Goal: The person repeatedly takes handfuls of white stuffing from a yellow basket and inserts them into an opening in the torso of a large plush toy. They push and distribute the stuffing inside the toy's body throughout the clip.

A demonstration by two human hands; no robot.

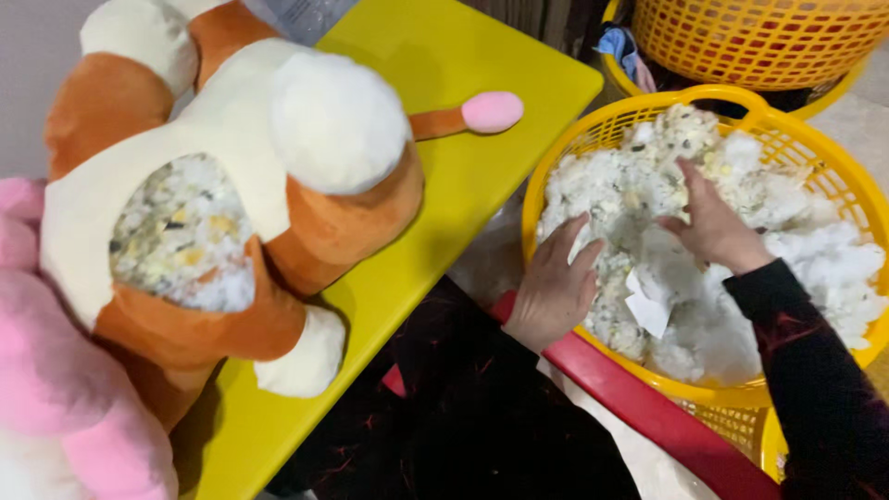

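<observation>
Both hands dug into white stuffing heaped in a round yellow basket at right. The left hand pressed down with fingers loosely spread; the right hand curled over a clump, grip unclear. An orange-and-cream plush toy lay on the yellow table, its open, filled belly upward, pink-tipped tail pointing toward the basket.

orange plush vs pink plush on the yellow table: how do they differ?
The orange plush is orange, cream and white; the pink plush is pink and white. The orange plush has an open hole showing speckled stuffing; no opening shows on the pink plush. The orange plush is mostly in view; the pink plush is cut off at the corner. Both rest by the yellow table.
</observation>
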